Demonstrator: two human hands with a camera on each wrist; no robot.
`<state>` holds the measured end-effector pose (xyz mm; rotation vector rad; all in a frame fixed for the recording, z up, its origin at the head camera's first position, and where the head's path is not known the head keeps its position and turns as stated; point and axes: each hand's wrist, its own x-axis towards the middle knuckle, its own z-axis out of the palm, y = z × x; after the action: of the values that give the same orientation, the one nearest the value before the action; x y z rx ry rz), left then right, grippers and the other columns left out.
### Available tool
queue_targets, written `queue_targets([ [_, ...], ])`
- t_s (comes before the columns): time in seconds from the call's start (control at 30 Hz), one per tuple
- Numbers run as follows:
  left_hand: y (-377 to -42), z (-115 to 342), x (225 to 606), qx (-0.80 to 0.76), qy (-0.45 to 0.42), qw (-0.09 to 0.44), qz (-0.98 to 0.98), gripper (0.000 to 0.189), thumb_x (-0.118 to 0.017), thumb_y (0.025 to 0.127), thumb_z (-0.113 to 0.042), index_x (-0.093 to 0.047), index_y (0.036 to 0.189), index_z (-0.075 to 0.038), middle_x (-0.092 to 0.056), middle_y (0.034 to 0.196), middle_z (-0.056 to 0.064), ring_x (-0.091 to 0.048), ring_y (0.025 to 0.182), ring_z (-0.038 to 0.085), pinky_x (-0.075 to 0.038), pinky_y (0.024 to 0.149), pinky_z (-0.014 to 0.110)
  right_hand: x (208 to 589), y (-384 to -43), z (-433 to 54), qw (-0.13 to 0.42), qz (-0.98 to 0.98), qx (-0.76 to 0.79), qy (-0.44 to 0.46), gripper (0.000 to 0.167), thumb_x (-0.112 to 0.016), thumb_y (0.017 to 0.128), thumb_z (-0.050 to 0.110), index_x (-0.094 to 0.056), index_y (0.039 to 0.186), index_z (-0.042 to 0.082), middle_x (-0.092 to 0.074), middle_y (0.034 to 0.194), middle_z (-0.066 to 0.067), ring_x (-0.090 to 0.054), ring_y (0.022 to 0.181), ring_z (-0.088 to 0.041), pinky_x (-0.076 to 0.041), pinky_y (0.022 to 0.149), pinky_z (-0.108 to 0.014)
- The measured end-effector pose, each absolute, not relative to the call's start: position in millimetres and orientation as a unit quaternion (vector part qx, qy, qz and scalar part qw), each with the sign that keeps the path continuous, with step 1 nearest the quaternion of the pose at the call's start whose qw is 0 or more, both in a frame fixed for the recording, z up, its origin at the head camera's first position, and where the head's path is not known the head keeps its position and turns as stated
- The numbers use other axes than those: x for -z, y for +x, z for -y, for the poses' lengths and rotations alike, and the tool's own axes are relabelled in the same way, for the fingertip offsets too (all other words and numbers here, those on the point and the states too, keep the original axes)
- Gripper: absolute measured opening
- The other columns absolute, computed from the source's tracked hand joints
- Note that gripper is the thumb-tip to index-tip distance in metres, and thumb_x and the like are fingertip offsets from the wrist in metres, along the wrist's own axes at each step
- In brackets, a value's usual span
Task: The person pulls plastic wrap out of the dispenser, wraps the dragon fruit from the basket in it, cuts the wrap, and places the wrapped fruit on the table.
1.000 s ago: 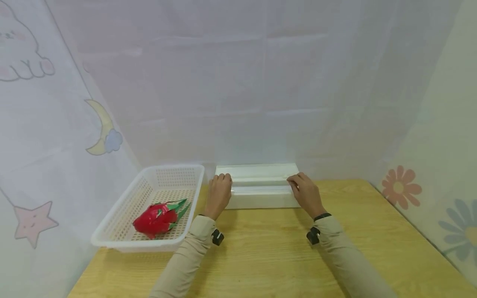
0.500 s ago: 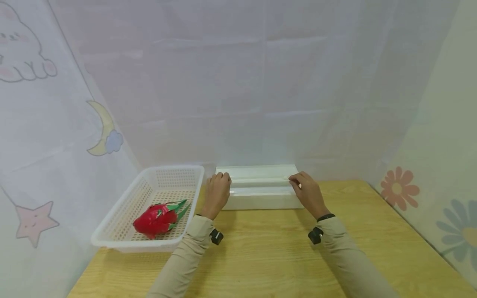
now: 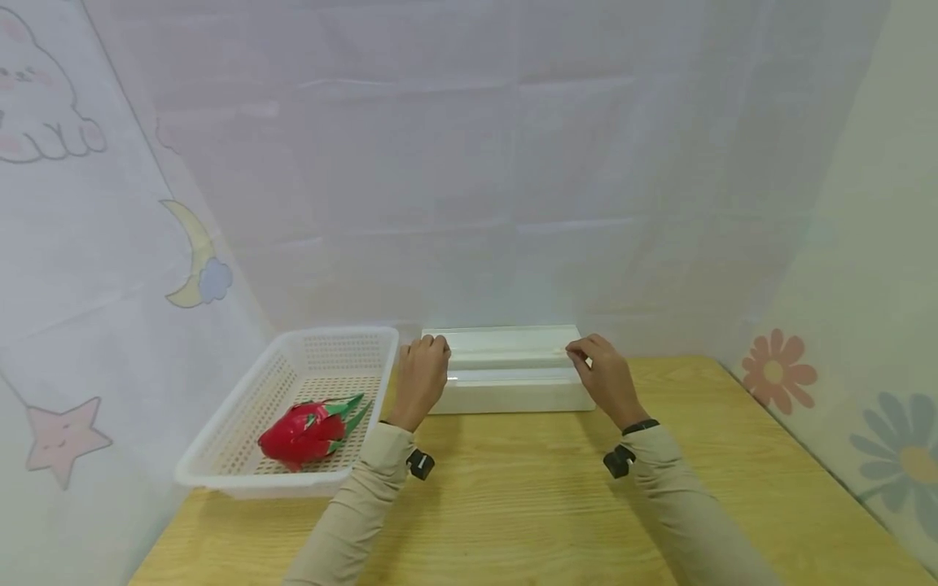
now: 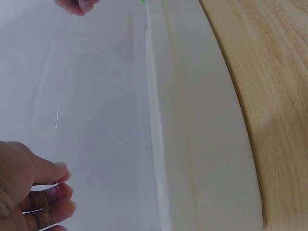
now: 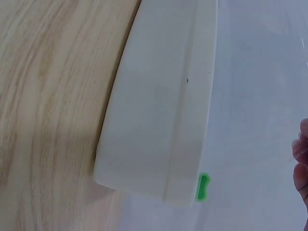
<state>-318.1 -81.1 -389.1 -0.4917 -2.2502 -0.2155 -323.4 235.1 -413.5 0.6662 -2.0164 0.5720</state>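
A long white cling film dispenser point(image 3: 513, 397) lies at the back of the table. Clear cling film point(image 4: 101, 96) stretches from it between the two hands, faintly visible by its shine. My left hand point(image 3: 423, 376), over the dispenser's left end, pinches the film between thumb and fingers. At the other end my right hand point(image 3: 605, 381) pinches the film's right side with thumb and fingertips. In the right wrist view, a small green slider point(image 5: 202, 186) sits at the dispenser's edge, and only fingertips point(image 5: 300, 175) of that hand show.
Left of the dispenser stands a white perforated plastic basket point(image 3: 186, 474) holding a red dragon fruit point(image 3: 300, 435) with green leaf tips. Both stand on a wood-grain table point(image 3: 528, 505). A pale cloth backdrop point(image 3: 469, 163) rises right behind the dispenser.
Both hands have lifted slightly and moved back relative to the dispenser, still pinching the film. The left hand has also shifted a little left. Basket and dragon fruit stay put.
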Motion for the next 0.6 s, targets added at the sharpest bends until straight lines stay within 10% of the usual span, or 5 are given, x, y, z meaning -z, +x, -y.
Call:
queue_targets([
  [0.6,-307.8,86.5,375.1,0.075,-0.204,0.416,0.883,0.009,-0.068,0.096,-0.013,-0.069,0.089,-0.008,-0.066,0.085,0.008,-0.062,0.080,0.026,-0.047,0.071,0.040,394.7,-310.4,-231.5,0.482,0.800,-0.218,0.282,0.016,-0.078,0.080,-0.008,-0.071,0.093,-0.002,-0.062,0.085,-0.014,-0.062,0.075,-0.027,-0.050,0.060,-0.039],
])
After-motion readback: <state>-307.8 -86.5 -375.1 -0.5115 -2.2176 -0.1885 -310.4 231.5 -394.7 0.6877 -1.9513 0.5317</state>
